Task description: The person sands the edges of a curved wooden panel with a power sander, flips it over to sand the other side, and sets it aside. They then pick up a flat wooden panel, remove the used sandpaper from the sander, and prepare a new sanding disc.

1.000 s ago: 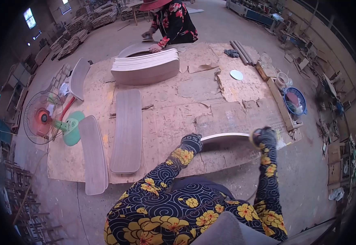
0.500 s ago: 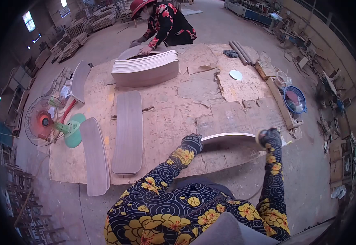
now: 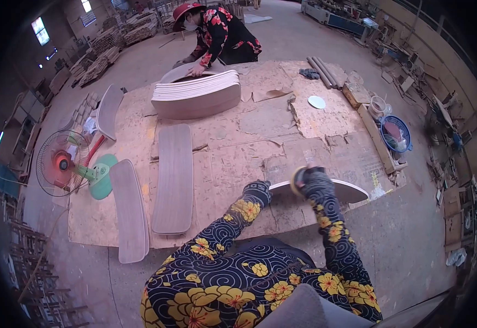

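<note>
A curved wooden panel [image 3: 350,191] stands on its long edge near the front of the table, its pale layered edge facing up. My gloved left hand [image 3: 257,192] is closed around the panel's left end. In my gloved right hand [image 3: 316,183] is a round, tan-rimmed sanding pad [image 3: 297,180], pressed to the panel's top edge left of its middle. Motion blurs that hand a little, and its fingers partly hide the pad. To the left, a flat-lying curved panel [image 3: 173,177] rests on the table, with another panel [image 3: 130,210] overhanging the front edge.
Across the cardboard-covered table [image 3: 222,158], a co-worker [image 3: 222,38] leans over a stack of curved panels [image 3: 197,101]. A green fan [image 3: 103,175] stands at left beside another panel [image 3: 107,112]. At right are a white disc [image 3: 316,102], grey tubes [image 3: 323,72] and a blue basket [image 3: 396,134].
My right hand has slid the sanding pad leftward along the panel's top edge, from its right end to left of the middle. My left hand keeps its place.
</note>
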`<state>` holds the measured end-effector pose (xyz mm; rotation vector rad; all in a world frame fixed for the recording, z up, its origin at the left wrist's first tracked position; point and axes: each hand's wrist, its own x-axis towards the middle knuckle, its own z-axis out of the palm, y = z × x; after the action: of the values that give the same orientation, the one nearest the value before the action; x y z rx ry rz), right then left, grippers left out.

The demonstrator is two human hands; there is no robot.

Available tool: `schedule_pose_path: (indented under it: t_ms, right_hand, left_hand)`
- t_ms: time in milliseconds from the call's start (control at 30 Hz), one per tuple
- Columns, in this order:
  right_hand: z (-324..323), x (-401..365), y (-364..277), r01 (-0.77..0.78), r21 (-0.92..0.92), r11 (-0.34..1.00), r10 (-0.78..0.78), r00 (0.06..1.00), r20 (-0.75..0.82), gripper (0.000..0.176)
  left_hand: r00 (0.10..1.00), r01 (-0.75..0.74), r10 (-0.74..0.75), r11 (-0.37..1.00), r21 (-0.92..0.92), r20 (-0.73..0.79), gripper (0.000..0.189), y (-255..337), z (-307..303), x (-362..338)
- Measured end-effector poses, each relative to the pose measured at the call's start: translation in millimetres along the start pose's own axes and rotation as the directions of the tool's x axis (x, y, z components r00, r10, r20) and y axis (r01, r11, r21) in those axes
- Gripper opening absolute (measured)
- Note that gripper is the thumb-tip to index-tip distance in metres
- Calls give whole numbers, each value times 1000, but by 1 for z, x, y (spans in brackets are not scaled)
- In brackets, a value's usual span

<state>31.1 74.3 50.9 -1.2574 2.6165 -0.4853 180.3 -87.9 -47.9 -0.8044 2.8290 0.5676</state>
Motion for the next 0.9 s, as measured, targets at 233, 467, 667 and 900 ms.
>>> schedule_pose_path:
  t_ms: [233,467,667,900]
  right_hand:
    - [-46,-9,160,-531,-179,828,491,842,-223,56]
    - [-11,2,86,-108,-224,969,74,985,-153,53]
    - [12,0,-13,11,-140,990,-22,997,-76,37]
    - [-21,17,198,-3,-425,905,-120,958,-262,24]
  left_hand:
    - [1000,-2,3,999,-36,23,44,1,0,3]
    - [998,30,-29,999,-21,59,48,3,-4,2]
    - [999,16,-15,1000,-4,47,46,2,-6,-3]
    - [998,51,-50,998,-35,46,50,3,-9,-9]
